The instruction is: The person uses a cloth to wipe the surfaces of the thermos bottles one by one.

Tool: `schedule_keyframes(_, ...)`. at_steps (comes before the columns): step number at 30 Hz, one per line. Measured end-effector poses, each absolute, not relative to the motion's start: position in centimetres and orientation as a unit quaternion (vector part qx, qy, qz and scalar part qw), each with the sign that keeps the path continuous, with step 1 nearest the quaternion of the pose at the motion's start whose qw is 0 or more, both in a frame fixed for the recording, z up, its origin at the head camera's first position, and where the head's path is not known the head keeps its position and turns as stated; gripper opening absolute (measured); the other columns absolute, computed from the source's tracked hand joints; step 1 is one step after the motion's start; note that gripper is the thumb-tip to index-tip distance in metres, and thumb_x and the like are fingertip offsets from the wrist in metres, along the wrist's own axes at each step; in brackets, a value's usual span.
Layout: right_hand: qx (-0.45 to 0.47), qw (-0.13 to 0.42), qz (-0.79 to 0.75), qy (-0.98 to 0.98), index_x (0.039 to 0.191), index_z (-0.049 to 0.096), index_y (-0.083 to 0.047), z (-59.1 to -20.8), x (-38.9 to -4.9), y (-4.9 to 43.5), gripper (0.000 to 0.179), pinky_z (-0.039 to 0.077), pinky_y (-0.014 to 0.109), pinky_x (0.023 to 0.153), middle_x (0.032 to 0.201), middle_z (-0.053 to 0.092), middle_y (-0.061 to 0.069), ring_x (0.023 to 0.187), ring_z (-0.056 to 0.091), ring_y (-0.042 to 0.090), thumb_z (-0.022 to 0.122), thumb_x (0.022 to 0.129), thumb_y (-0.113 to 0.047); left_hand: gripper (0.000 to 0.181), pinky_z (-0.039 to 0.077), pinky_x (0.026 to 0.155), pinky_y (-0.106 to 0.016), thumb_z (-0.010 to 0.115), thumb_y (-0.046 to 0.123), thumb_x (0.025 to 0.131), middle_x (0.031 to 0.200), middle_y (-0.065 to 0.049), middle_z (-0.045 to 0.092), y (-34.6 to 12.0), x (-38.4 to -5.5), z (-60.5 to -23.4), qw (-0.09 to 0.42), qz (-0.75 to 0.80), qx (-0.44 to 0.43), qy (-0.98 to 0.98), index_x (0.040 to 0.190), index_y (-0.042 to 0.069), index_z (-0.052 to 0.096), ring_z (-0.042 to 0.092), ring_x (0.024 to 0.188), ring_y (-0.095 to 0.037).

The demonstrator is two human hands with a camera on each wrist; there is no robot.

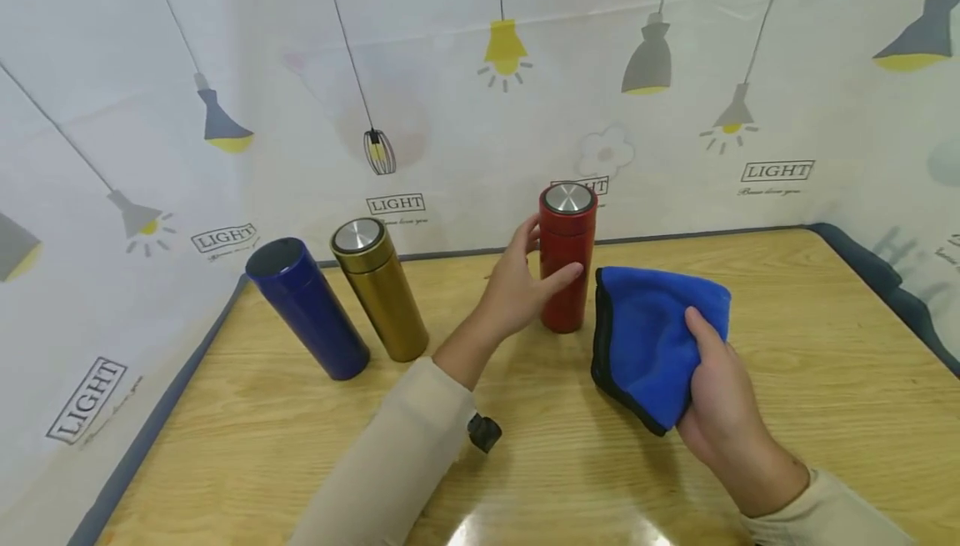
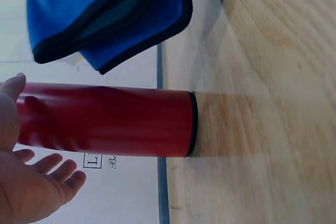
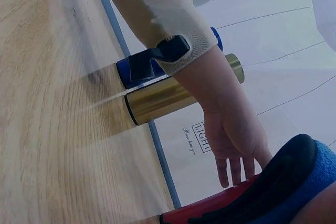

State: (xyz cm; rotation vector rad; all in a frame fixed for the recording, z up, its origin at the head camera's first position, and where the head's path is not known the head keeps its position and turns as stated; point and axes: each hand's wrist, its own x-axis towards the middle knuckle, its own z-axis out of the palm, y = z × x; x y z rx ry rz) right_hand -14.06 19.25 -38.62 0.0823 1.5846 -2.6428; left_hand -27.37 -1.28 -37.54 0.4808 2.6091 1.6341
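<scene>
A red thermos flask (image 1: 566, 311) with a silver-topped lid stands upright on the wooden table. My left hand (image 1: 519, 286) reaches to its left side, thumb across the front and fingers behind. In the left wrist view those fingers (image 2: 63, 174) are spread and loosely bent beside the flask, not wrapped round it. On the right, my right hand (image 1: 722, 400) grips a folded blue cloth (image 1: 652, 338) with black edging, thumb on top; its other fingers are hidden beneath. The cloth hangs above the table, just right of the red flask, and overlaps it in the right wrist view.
Left of the red flask stand a gold thermos flask (image 1: 382, 296) with a silver-topped lid and a dark blue flask (image 1: 311, 313). A white backdrop (image 1: 465, 129) printed with lamps rises behind the wooden table (image 1: 810, 346). A black wrist camera (image 1: 484, 433) sits by the left sleeve.
</scene>
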Motion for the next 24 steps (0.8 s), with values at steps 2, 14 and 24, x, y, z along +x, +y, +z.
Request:
schedule_keyframes(2,0.028,0.035,-0.854,0.518,0.13,0.042,-0.023,-38.6,-14.0,19.0,0.033,0.048,0.017,0.098,0.119,0.057,-0.015,0.117,0.054,0.001,0.037,0.107,-0.046,0.088,0.043,0.112,-0.051,0.072,0.051,0.088,0.153,-0.002,0.046,-1.3,-27.5,-37.4,0.003,0.512,0.157,0.844,0.158,0.026,0.023,0.044,0.141,-0.021)
schedule_keyframes(14,0.015,0.025,-0.86,0.509,0.125,0.048,-0.022,-39.1,-14.0,18.4,0.03,0.05,0.019,0.094,0.113,0.061,-0.013,0.11,0.058,0.002,0.039,0.107,-0.043,0.075,0.052,0.104,-0.039,0.076,0.037,0.089,0.143,-0.003,0.057,-1.9,-27.2,-37.3,-0.022,0.547,0.154,0.822,0.152,0.019,0.038,0.057,0.128,-0.021)
schedule_keyframes(24,0.011,0.026,-0.856,0.516,0.125,0.048,-0.022,-39.4,-14.0,18.3,0.029,0.051,0.019,0.093,0.113,0.062,-0.014,0.108,0.059,0.002,0.038,0.107,-0.043,0.072,0.055,0.099,-0.039,0.078,0.039,0.085,0.14,0.006,0.058,-5.4,-24.1,-37.5,-0.014,0.551,0.142,0.822,0.147,0.027,0.044,0.057,0.127,-0.018)
